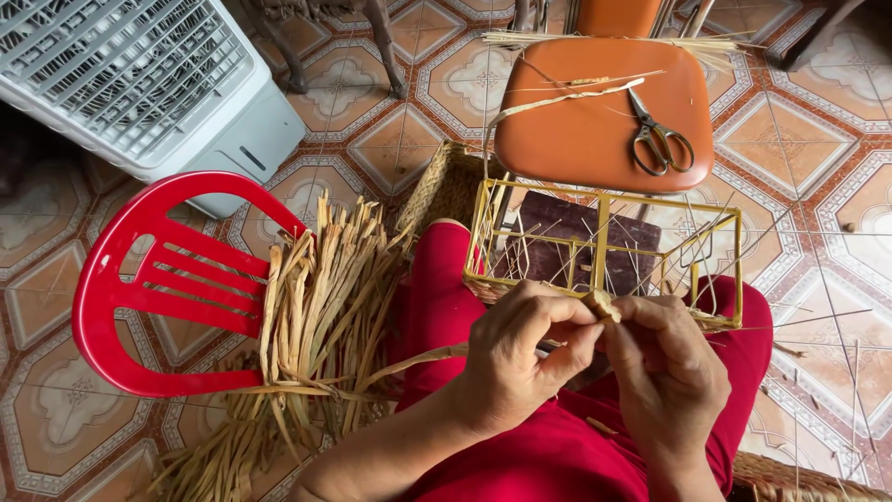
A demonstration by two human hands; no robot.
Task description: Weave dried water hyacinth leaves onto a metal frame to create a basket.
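Observation:
My left hand (522, 351) and my right hand (664, 361) meet over my lap, both pinching a dried straw strand (602, 303) at the near rail of a yellow wire frame (604, 216). The frame rests on my knees, which are in red trousers (437, 288). A long tail of the strand runs left from my left hand toward a bundle of dried straw (316, 307). That bundle lies across a red plastic chair (158, 279) at my left.
An orange stool (585, 130) stands beyond the frame with scissors (658, 138) and loose straw on it. A white fan unit (139, 84) sits at the top left. A woven basket rim (799, 483) shows at the bottom right. The floor is patterned tile.

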